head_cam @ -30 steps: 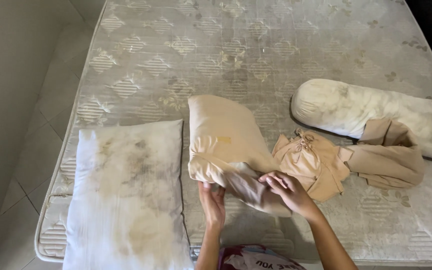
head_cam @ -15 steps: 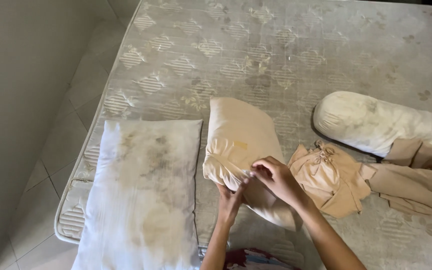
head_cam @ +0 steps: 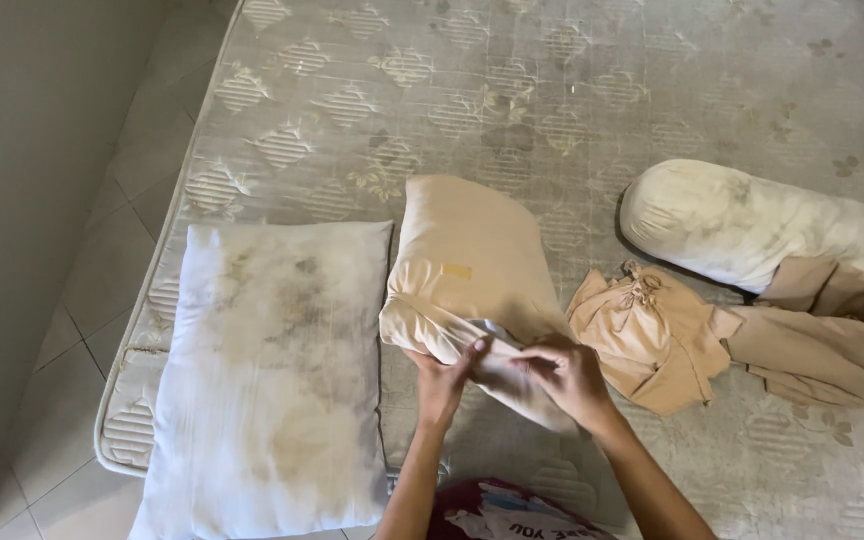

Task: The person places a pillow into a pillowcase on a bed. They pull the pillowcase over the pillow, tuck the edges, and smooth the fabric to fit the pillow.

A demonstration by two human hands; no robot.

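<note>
- On a bare quilted mattress (head_cam: 552, 90), a person bends over a pillow in a beige case (head_cam: 467, 265), both hands working at the case's open end at six o'clock of the pillow.
- The left hand (head_cam: 444, 378) pinches the lower lip of the beige fabric, thumb on top, fingers clenched under the edge.
- The right hand (head_cam: 567, 375) grasps the same opening from the three o'clock side, fingers closed on the flap, where a strip of the white inner pillow shows.
- Compared with a second ago, the hands have drawn together: then the left lay flatter beneath the case and the right rested on its corner; now both meet at the mouth of the case, and the pillow looks more fully filled out inside its cover.
- Judged from that, the casing of this pillow appears nearly complete, with only the open end left to tuck or close.
- The view has also swung left since then, so the cased pillow now lies at the centre of the frame.
- At nine o'clock of it, just beside it, an uncased, stained white pillow (head_cam: 272, 370) lies at the mattress edge.
- At three o'clock lies a crumpled beige cover (head_cam: 647, 335), and beyond it a white bolster (head_cam: 752, 225) with its own beige cover (head_cam: 817, 330) bunched at its near side.
- Pale floor tiles (head_cam: 102, 250) run along the left of the bed.
</note>
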